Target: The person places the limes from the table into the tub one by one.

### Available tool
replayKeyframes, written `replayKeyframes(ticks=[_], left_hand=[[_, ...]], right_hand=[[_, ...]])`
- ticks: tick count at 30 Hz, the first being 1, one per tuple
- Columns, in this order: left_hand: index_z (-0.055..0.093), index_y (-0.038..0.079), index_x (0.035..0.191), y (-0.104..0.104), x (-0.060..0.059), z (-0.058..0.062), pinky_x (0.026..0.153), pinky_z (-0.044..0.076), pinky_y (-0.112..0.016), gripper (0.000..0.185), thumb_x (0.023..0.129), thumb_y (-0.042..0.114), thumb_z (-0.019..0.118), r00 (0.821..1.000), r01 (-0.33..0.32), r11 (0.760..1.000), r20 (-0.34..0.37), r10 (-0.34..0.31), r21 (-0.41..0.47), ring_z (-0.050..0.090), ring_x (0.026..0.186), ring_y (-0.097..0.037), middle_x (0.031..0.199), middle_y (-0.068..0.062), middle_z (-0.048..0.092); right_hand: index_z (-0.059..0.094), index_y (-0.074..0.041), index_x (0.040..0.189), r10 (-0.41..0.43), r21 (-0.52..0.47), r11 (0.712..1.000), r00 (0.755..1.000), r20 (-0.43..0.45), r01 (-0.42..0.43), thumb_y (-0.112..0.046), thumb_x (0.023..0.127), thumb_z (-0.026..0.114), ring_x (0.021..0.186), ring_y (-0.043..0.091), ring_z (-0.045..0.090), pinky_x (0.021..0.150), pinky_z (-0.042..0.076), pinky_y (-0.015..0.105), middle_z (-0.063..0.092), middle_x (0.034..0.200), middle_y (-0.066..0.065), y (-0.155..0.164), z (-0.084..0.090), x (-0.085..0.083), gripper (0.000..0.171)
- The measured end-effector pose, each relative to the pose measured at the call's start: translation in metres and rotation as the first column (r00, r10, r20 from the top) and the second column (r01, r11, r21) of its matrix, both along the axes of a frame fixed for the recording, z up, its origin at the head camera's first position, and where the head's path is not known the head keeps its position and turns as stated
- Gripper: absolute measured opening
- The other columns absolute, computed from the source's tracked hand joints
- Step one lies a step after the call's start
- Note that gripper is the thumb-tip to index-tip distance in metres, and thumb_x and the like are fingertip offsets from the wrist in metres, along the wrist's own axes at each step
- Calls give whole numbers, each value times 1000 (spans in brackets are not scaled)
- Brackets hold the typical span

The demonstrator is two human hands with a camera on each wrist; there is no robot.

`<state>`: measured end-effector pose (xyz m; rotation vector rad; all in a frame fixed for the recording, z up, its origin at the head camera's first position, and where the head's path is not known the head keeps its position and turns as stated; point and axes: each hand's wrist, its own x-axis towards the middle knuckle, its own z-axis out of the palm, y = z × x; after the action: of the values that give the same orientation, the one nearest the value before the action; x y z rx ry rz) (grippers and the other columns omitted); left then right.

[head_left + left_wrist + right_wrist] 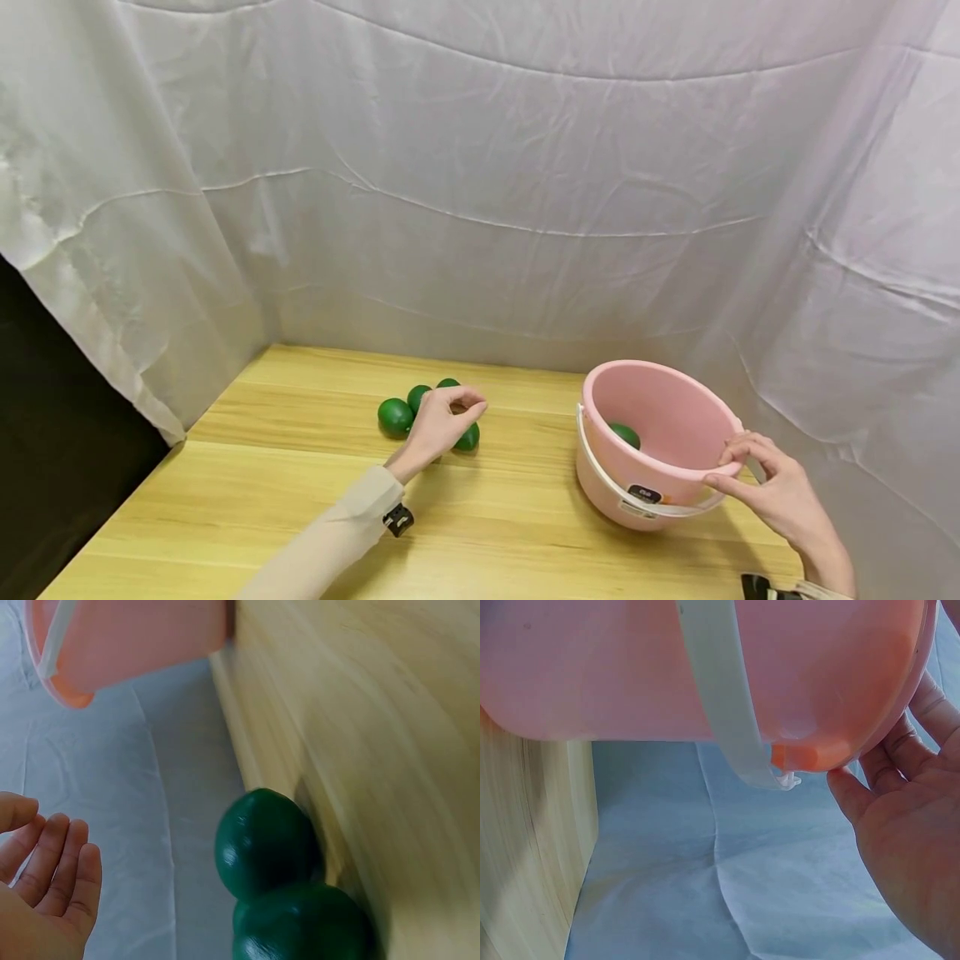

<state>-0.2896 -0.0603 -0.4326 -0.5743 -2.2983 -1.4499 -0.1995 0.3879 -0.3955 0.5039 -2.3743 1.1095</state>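
Left hand [438, 425] fingers relaxed, holding nothing, hovering over green balls [395, 416] clustered on table [300, 500]. Right hand [772, 492] fingertips pinch tilted pink bucket [660, 450] rim — I see one ball inside [625, 434], possibly more hidden. I'd keep tilt steady and grasp nearest ball.

A wrinkled white cloth [525, 167] is hanging behind and beside the light wooden table [225, 500], covering the walls. Soft even light is falling. A dark gap [45, 433] is showing at left.
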Motion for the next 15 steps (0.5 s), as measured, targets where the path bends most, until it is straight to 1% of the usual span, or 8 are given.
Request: replayKeyframes(ticks=[5,8,11,15], left_hand=[[75,23,97,-9,-1,-5,75,56,-24,7,92,22,70,1000,-9,1000,10,9,-11,67,80,-4,91,9,74],[75,21,98,-13,-1,-8,74,56,-23,8,92,22,70,999,-32,999,9,32,-31,68,81,-5,92,7,74],[75,19,99,-16,-1,-11,74,56,-23,10,91,23,70,998,-54,996,18,55,-71,69,82,-7,94,6,75],[74,14,105,-22,0,-16,80,57,-31,17,90,22,72,995,-80,987,41,86,-136,70,90,-15,101,1,74]], right_hand=[[64,-5,82,2,-6,1000,1000,-13,-2,10,69,82,116,-2,47,102,30,3,56,100,-15,-1,1,-3,27],[64,-5,82,-1,-3,1000,1000,-7,1,9,69,82,118,-1,46,102,30,3,56,100,-15,-1,1,-3,26],[64,-5,82,-9,2,1000,1000,3,9,8,70,82,122,-3,44,101,30,1,55,102,-17,0,-1,-1,25],[64,-4,83,-16,4,1000,1000,6,16,7,70,82,124,-4,41,100,29,0,54,104,-18,1,-2,0,25]])
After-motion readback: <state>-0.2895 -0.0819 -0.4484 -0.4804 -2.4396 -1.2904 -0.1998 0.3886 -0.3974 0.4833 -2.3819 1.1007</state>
